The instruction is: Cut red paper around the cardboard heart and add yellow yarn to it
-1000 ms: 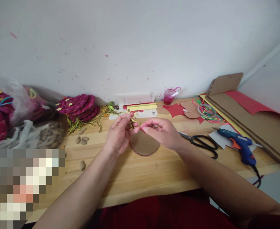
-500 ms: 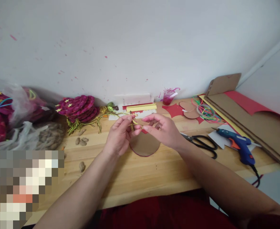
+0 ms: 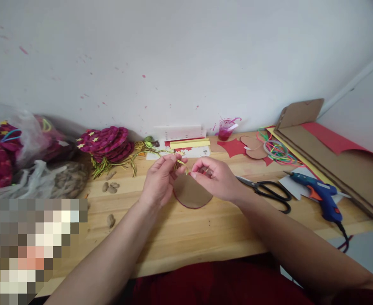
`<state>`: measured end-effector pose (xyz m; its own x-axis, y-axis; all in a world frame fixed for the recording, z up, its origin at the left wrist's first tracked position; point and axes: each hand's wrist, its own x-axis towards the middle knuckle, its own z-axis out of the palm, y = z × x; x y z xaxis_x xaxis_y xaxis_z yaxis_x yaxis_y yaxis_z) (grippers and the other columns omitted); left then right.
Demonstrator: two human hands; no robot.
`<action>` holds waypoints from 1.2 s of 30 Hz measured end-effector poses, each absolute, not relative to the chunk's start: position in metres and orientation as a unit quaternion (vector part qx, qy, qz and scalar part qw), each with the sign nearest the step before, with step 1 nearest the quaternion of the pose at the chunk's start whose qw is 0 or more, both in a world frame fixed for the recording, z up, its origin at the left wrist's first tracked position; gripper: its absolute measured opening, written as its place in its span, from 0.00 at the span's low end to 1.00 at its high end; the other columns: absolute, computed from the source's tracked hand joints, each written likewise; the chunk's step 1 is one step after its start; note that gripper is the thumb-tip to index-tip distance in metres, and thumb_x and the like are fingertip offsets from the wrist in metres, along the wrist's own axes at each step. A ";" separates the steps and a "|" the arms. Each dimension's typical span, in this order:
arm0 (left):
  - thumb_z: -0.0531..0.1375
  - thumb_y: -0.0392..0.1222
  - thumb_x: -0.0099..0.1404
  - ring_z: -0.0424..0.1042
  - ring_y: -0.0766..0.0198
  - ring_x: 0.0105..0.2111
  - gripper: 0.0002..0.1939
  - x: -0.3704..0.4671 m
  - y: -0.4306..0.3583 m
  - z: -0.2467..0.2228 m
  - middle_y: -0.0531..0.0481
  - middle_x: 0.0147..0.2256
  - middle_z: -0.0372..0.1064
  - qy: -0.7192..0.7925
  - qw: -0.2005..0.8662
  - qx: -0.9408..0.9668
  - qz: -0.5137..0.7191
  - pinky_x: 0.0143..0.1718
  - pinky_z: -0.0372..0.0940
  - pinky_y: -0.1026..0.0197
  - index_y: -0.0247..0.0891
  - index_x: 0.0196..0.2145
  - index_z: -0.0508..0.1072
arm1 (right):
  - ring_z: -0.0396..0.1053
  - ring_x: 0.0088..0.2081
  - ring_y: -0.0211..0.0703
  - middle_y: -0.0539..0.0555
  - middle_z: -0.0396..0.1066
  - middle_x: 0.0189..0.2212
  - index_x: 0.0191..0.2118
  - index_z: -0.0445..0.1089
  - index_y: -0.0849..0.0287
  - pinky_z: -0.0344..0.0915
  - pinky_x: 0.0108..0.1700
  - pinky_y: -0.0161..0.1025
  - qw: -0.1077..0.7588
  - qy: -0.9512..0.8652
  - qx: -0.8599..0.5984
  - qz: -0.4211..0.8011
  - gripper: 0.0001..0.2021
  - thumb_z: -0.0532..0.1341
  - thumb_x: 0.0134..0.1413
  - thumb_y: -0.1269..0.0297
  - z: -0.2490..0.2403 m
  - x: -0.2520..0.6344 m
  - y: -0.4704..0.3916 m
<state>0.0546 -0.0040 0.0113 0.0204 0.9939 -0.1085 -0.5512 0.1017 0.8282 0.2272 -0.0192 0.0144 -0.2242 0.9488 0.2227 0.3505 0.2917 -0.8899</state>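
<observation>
Yellow-green yarn strands [image 3: 180,162] are pinched between the thumb and fingers of my left hand [image 3: 161,178]. My right hand [image 3: 216,178] is closed in a pinch just to the right, at the end of the same yarn. Below both hands a round cardboard disc [image 3: 192,194] with a dark pink edge lies on the wooden table [image 3: 173,237]; the hands hide its upper part. Black-handled scissors [image 3: 264,188] lie partly behind my right forearm.
Purple braided pieces [image 3: 106,142] with yellow stars and fringe stand stacked at the left, near peanuts [image 3: 111,187] and plastic bags [image 3: 30,140]. A blue glue gun [image 3: 322,195], coloured loops [image 3: 278,150], a pink-stained cup [image 3: 226,130] and cardboard sheets [image 3: 338,156] are at the right and back.
My right hand's fingers have curled closer together on the yarn's end, where they were more spread before. My left hand keeps its pinch. The view has shifted slightly.
</observation>
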 end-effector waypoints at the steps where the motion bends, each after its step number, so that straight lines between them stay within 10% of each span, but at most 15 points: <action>1: 0.71 0.38 0.56 0.76 0.66 0.39 0.09 0.055 -0.004 0.011 0.48 0.39 0.74 0.363 0.646 0.305 0.599 0.35 0.72 0.71 0.32 0.33 0.77 | 0.65 0.29 0.35 0.48 0.71 0.27 0.32 0.71 0.58 0.60 0.31 0.34 0.408 -0.695 -0.464 0.367 0.02 0.64 0.56 0.67 0.014 0.227 -0.020; 17: 0.72 0.40 0.55 0.70 0.72 0.26 0.11 0.062 -0.012 0.003 0.52 0.29 0.73 0.369 0.699 0.292 0.538 0.27 0.66 0.71 0.33 0.34 0.78 | 0.74 0.40 0.39 0.55 0.71 0.45 0.38 0.65 0.56 0.69 0.42 0.40 0.497 -0.667 -0.257 0.493 0.04 0.60 0.66 0.64 0.013 0.219 -0.031; 23: 0.71 0.39 0.55 0.63 0.74 0.18 0.09 0.064 -0.015 0.011 0.54 0.23 0.70 0.362 0.713 0.268 0.537 0.16 0.56 0.71 0.32 0.32 0.79 | 0.73 0.39 0.40 0.53 0.71 0.38 0.37 0.63 0.56 0.68 0.40 0.39 0.464 -0.663 -0.270 0.522 0.08 0.59 0.68 0.60 0.013 0.214 -0.034; 36: 0.70 0.40 0.58 0.74 0.70 0.30 0.10 0.049 -0.005 0.016 0.47 0.36 0.79 0.362 0.675 0.275 0.581 0.28 0.67 0.70 0.34 0.37 0.78 | 0.68 0.33 0.38 0.50 0.70 0.30 0.35 0.60 0.56 0.66 0.39 0.38 0.427 -0.615 -0.290 0.596 0.07 0.57 0.67 0.63 0.014 0.217 -0.031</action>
